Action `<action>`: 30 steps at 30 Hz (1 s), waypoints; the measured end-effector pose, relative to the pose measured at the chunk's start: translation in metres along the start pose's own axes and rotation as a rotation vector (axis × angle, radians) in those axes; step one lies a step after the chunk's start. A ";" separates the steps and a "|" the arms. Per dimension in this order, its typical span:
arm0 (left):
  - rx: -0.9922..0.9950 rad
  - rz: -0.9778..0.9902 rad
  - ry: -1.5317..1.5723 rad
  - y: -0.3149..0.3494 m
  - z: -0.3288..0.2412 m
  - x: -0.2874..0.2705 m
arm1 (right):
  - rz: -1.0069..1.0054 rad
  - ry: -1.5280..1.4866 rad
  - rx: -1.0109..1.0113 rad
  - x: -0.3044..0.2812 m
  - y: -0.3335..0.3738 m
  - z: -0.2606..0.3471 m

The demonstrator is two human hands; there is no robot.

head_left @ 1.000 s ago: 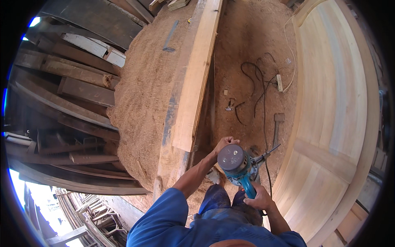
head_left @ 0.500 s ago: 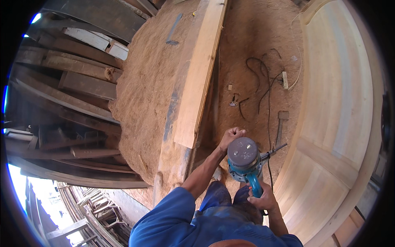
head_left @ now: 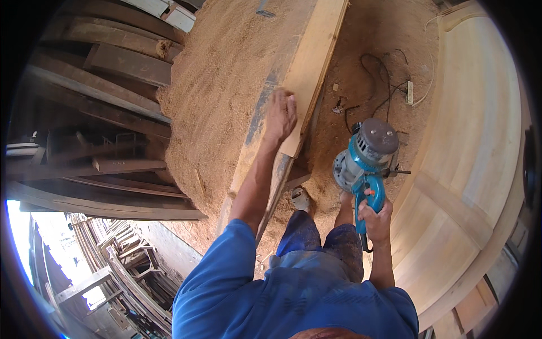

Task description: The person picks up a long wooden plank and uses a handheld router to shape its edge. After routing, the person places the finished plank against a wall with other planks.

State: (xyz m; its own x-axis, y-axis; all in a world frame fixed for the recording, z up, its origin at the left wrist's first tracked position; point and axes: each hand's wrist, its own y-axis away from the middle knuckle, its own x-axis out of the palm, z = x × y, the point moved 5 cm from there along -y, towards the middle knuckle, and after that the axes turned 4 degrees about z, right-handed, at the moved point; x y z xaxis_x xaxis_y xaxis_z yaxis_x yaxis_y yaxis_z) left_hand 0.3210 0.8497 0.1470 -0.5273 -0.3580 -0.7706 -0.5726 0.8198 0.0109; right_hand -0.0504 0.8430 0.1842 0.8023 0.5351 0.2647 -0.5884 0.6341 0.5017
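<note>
My right hand [head_left: 377, 217] is wrapped round the blue handle of a handheld power router [head_left: 375, 148]. The router has a dark round motor cap and a pale round base. It hangs tilted in the air, its base turned toward the left, and its bit is out of sight. My left hand [head_left: 280, 118] is stretched forward over the long pale wooden plank [head_left: 310, 68], back of the hand up. Its fingertips are blurred and bent, so I cannot tell whether they touch the wood. Nothing shows in that hand.
A large curved wooden panel [head_left: 474, 113] stands along the right. Sawdust [head_left: 214, 85] covers the ground, with a dark cord [head_left: 388, 85] and a pale power strip [head_left: 410, 92] on it. Stacked old timbers [head_left: 107, 101] fill the left. A hammer [head_left: 264, 9] lies at the far edge.
My left hand has left the router's side and moved forward and left over the plank. The router has risen to the right and tilted in my right hand. The view has shifted.
</note>
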 end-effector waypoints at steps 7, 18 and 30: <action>-0.085 0.082 -0.165 0.048 0.100 0.020 | -0.078 -0.109 -0.220 0.061 -0.009 -0.002; -0.071 0.175 -0.075 0.041 0.097 0.022 | -0.136 0.157 -0.440 0.191 0.012 -0.058; 0.077 0.072 -0.082 0.041 0.101 0.011 | -0.083 0.259 -0.449 0.250 0.004 -0.098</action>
State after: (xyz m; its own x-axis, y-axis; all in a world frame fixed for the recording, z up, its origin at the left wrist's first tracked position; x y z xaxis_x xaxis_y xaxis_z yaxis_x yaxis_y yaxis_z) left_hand 0.3554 0.9243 0.0746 -0.5108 -0.2616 -0.8190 -0.4837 0.8750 0.0221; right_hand 0.1376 1.0339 0.1713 0.8300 0.5578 -0.0019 -0.5551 0.8263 0.0949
